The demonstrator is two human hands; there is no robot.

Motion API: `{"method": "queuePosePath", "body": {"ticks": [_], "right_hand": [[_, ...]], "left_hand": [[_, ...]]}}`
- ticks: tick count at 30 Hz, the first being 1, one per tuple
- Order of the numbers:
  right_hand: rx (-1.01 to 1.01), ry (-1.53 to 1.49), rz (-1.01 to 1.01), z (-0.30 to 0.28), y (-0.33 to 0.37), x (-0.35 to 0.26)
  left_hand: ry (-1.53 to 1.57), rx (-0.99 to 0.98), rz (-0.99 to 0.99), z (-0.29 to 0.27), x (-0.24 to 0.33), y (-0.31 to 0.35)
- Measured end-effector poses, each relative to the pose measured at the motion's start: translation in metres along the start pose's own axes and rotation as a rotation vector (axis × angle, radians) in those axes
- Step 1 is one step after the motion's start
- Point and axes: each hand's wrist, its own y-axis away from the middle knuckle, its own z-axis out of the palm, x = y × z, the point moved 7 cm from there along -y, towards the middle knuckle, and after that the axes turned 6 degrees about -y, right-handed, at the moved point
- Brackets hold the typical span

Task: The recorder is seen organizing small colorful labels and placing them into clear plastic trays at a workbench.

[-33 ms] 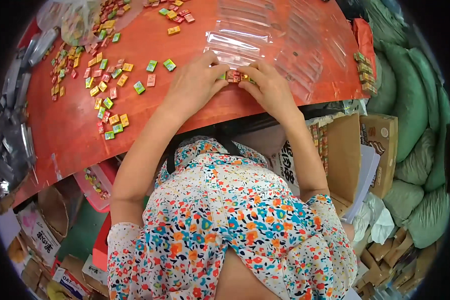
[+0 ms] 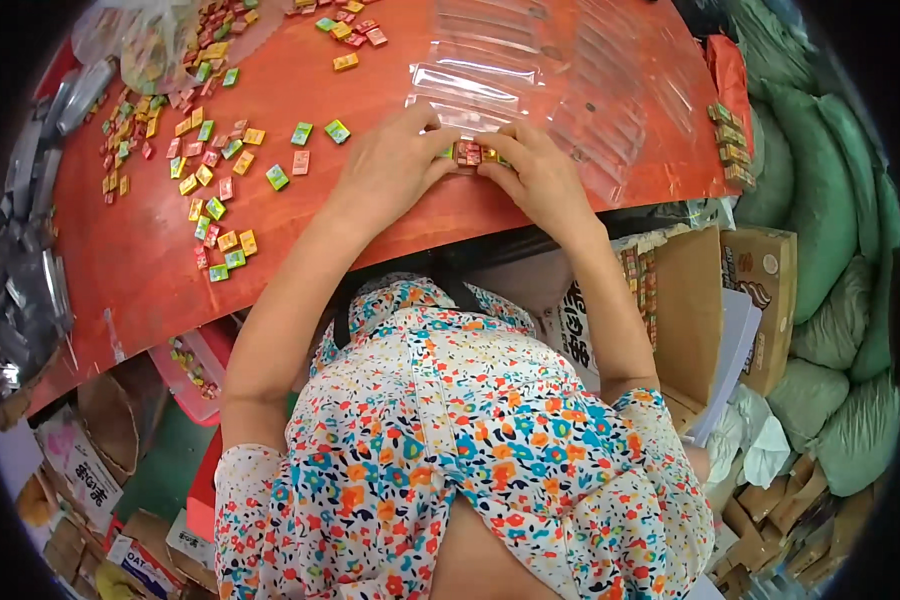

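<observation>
At twelve o'clock, our left hand (image 2: 392,165) and right hand (image 2: 540,178) pinch a box row (image 2: 468,153) between them; clear sleeves (image 2: 470,84) lie just beyond, loose boxes (image 2: 205,174) at ten, stacked boxes (image 2: 732,152) at two.

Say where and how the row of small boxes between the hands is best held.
Probably by its two ends, left hand from the left and right hand from the right: the row runs crosswise, so inward pressure should keep it together.
</observation>
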Motion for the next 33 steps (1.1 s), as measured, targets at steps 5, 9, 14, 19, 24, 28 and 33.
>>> {"method": "queuePosePath", "body": {"ticks": [5,9,14,19,24,28,33], "right_hand": [[-0.015,-0.006,0.07,0.0,0.004,0.025],[0.048,0.078,0.041,-0.009,0.011,0.021],[0.167,0.115,-0.08,-0.005,0.013,0.01],[0.094,0.18,-0.211,0.013,0.009,-0.005],[0.191,0.093,-0.217,0.011,0.021,0.011],[0.199,0.062,-0.199,0.008,0.015,0.005],[0.229,-0.035,-0.13,0.004,0.012,0.01]], "left_hand": [[0.04,-0.112,0.063,0.028,-0.004,-0.013],[0.027,-0.042,0.113,0.027,-0.008,0.0],[-0.2,0.031,0.244,0.023,0.014,0.007],[-0.329,-0.049,0.273,0.034,0.005,0.015],[-0.324,-0.053,0.233,0.035,-0.005,0.023],[-0.276,-0.022,0.246,0.034,0.004,0.021],[-0.267,-0.091,0.267,0.042,-0.001,0.03]]}}
